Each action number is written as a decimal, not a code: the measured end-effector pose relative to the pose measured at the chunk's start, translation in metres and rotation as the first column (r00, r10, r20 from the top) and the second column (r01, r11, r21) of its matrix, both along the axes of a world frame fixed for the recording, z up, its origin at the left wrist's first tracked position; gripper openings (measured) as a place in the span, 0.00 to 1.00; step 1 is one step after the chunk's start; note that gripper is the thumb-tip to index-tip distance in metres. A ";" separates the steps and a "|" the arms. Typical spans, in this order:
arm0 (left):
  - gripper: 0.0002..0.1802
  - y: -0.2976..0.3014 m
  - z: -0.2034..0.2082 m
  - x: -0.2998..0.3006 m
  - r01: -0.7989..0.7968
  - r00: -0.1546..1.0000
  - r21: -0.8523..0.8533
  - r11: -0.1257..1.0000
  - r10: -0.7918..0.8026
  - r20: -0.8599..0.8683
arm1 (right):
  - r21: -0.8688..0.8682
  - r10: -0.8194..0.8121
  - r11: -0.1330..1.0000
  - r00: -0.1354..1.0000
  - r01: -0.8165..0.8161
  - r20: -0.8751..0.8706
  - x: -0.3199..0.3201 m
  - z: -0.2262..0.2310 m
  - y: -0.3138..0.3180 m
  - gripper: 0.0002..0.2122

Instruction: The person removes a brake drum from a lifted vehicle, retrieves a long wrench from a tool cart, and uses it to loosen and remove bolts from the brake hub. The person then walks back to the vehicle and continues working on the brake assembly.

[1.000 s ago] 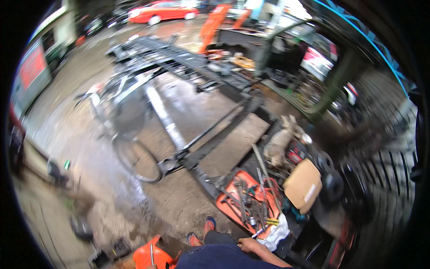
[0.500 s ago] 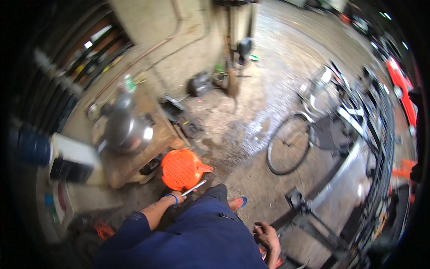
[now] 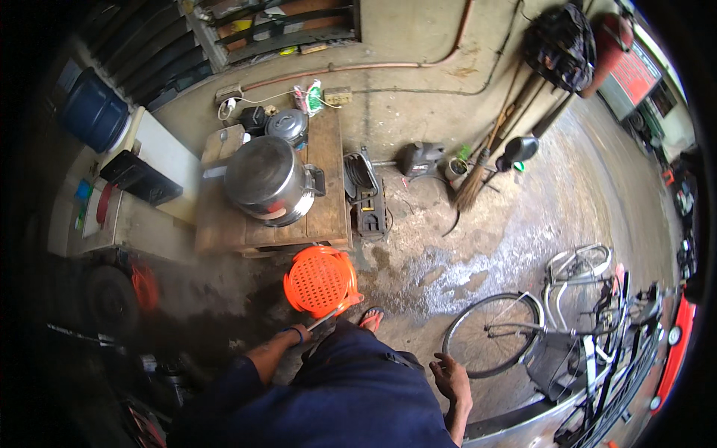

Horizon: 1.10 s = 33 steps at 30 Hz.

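Observation:
My left hand (image 3: 299,334), with a blue band at the wrist, is closed around a slim silver metal rod (image 3: 323,321); what kind of tool it is does not show. The rod's far end reaches the lower edge of an orange perforated plastic stool-like piece (image 3: 320,281), and I cannot tell whether they touch. My right hand (image 3: 452,379) hangs at my right side, fingers slightly apart, holding nothing. Beyond the orange piece stands a wooden table (image 3: 323,164) bearing a large metal pot (image 3: 261,175) and a smaller lidded pot (image 3: 287,125).
A bicycle wheel (image 3: 493,334) and frame lie to the right, beside dark metal bars (image 3: 627,373). A broom (image 3: 472,187) leans on the far wall near a dark jerrycan (image 3: 423,159). Wet concrete (image 3: 448,280) spreads ahead. A tire (image 3: 110,299) sits at left.
My view has swung right and sharpened. The table and pots now show nearer the middle. My left hand still grips the rod; my right hand's fingers have spread a little.

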<state>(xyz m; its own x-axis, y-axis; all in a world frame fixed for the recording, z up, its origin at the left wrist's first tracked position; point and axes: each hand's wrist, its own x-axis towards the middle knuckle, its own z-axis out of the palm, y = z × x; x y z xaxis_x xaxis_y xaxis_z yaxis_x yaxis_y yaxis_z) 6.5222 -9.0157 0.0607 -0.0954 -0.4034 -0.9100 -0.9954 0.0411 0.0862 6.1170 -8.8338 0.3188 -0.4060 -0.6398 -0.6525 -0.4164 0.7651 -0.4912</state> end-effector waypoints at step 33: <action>0.10 -0.308 0.134 -0.616 -0.389 0.426 -0.602 0.697 -0.443 -0.789 | 0.020 -0.016 1.000 0.979 0.020 -0.201 -0.346 -0.095 -0.171 0.13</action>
<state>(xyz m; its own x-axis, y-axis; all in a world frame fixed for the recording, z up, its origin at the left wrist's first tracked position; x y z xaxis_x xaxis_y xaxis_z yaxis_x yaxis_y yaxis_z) 5.9061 -9.3238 0.1947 -0.6269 -0.7517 0.2047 -0.3698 0.5183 0.7711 5.7711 -9.0046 0.2237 -0.5417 -0.6176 -0.5702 -0.4910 0.7831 -0.3818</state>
